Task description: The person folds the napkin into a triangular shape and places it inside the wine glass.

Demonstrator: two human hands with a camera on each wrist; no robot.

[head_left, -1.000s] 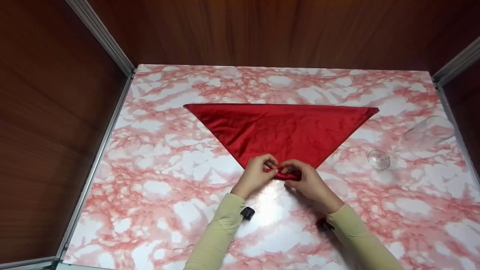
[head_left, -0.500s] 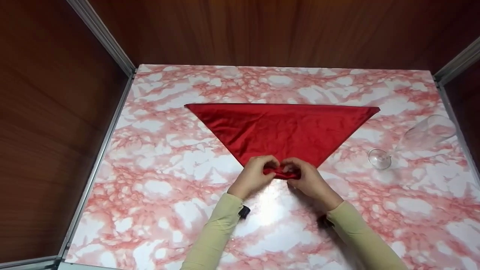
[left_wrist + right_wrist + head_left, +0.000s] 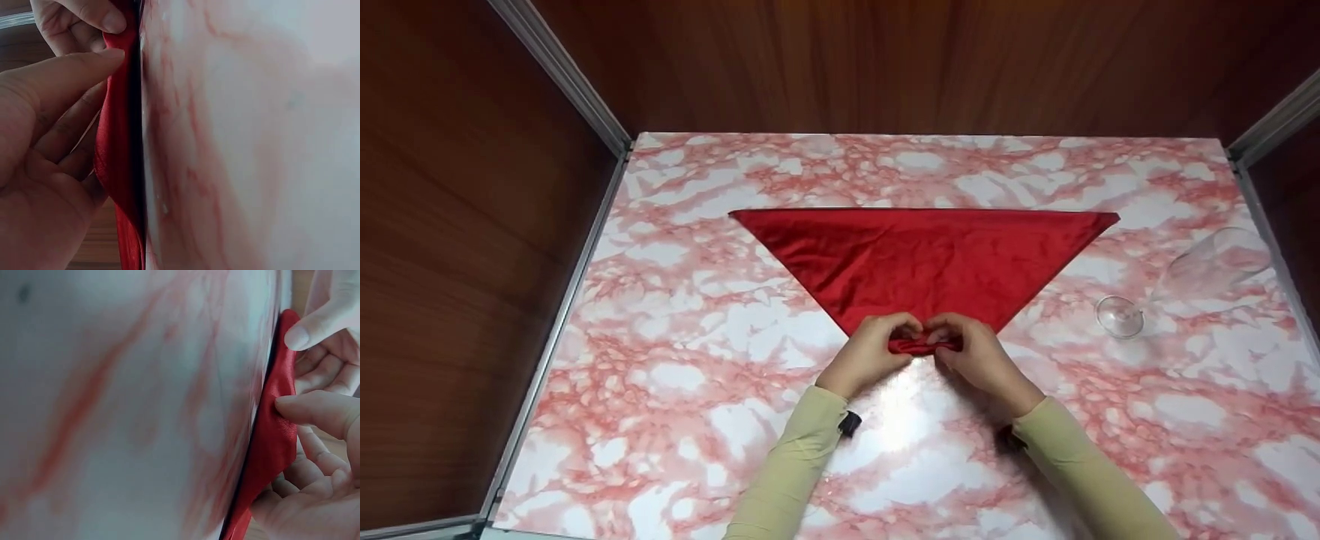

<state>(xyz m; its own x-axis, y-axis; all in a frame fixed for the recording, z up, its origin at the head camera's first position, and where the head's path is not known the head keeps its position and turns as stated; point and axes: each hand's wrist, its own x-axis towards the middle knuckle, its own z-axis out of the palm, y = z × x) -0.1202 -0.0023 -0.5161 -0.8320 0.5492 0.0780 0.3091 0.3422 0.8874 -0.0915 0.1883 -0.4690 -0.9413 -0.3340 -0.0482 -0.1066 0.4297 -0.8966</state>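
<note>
Red satiny triangular cloth point(image 3: 922, 262) lies on a pink-and-white marbled table point(image 3: 660, 450); left hand point(image 3: 868, 351) and right hand point(image 3: 981, 361) pinch its near edge.

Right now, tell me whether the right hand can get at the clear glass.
Probably yes: in the head view nothing stands between the right hand and the clear glass. But that hand is pinching the red cloth, so it would likely need to let go first.

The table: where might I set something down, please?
Bare: between left wall and cloth, between back wall and cloth, and between glass and right sleeve. Crowded: the cloth's near edge, where left hand and right hand pinch it.
</note>
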